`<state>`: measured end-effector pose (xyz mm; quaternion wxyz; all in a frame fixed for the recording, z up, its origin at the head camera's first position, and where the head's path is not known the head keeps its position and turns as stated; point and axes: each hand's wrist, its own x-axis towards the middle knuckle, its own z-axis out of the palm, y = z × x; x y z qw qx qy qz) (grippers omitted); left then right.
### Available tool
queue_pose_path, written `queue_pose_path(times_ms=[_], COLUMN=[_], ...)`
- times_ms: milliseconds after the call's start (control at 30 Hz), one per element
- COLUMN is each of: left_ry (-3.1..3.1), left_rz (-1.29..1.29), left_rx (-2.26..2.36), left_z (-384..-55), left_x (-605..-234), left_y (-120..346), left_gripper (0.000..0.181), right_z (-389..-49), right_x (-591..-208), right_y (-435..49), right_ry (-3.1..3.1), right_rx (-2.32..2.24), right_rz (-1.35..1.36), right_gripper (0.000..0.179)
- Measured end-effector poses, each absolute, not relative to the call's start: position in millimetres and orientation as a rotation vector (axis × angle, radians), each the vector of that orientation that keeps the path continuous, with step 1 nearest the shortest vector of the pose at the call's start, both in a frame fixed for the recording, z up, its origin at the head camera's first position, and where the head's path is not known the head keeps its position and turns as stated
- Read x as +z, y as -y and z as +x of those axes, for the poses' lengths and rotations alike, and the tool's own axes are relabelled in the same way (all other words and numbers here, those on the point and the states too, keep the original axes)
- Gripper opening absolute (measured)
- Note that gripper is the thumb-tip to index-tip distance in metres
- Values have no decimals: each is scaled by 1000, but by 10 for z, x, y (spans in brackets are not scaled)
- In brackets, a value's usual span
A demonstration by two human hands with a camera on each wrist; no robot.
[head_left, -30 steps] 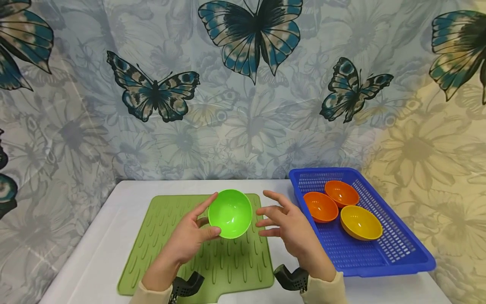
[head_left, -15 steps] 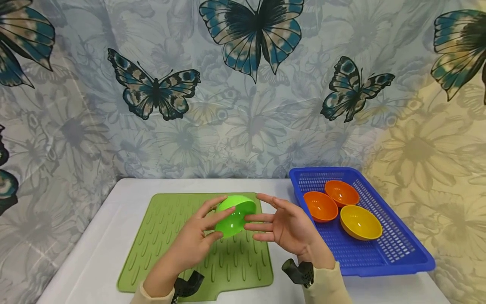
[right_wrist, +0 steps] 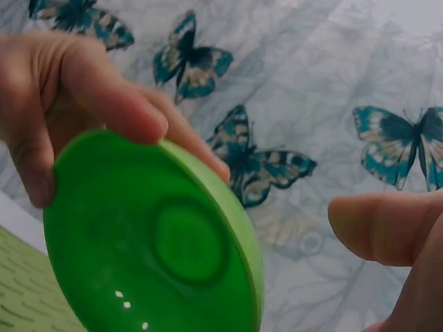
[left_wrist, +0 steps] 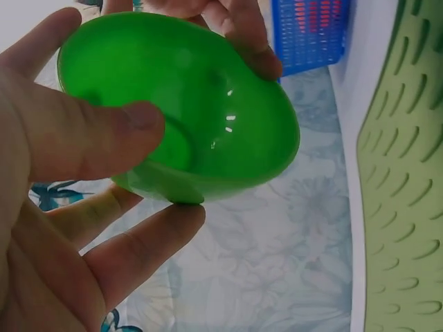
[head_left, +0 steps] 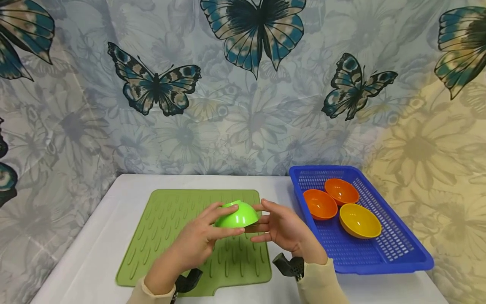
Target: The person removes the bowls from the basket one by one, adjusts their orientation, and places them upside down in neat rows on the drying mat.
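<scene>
My left hand (head_left: 195, 238) grips a green bowl (head_left: 240, 217) above the mat, turned with its hollow downward in the head view. In the left wrist view, the thumb lies inside the bowl (left_wrist: 242, 149) while other fingers press its outside. My right hand (head_left: 290, 232) is at the bowl's right side with fingers extended; in the left wrist view its fingertips touch the rim. In the right wrist view, the right thumb (right_wrist: 387, 227) stands apart from the bowl (right_wrist: 118, 228). Some right fingers are hidden there.
A ribbed green mat (head_left: 152, 236) lies on the white table (head_left: 87, 240). To the right, a blue basket (head_left: 364, 259) holds two orange bowls, a left one (head_left: 319, 204) and a rear one (head_left: 341, 191), and a yellow bowl (head_left: 360, 221). A butterfly-print cloth (head_left: 247, 147) hangs behind.
The green bowl's hollow faced the head camera and has been turned over to face downward. My left fingers shifted around it, and my right hand came in closer to its side.
</scene>
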<state>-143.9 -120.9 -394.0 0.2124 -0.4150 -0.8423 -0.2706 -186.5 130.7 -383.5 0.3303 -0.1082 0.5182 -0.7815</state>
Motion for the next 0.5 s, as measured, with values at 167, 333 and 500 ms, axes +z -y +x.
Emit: queue_pose_path(times_ms=[167, 333, 500], left_ry=[2363, 2366, 2385], left_rz=[-1176, -1210, -1238], left_rx=[-672, -664, -617], left_z=[-1397, -1396, -1362], left_x=[-3974, -3914, -3857], left_y=[1208, 1190, 1166], left_gripper=[81, 89, 89], right_z=[-1863, -1895, -1871], right_x=[-3912, -3897, -3851], right_y=[-1294, -1312, -1320], right_ry=[-1475, -1582, -1669], right_rx=[-1945, -1861, -1823], right_rz=[-232, -270, -275], right_gripper=[61, 61, 61])
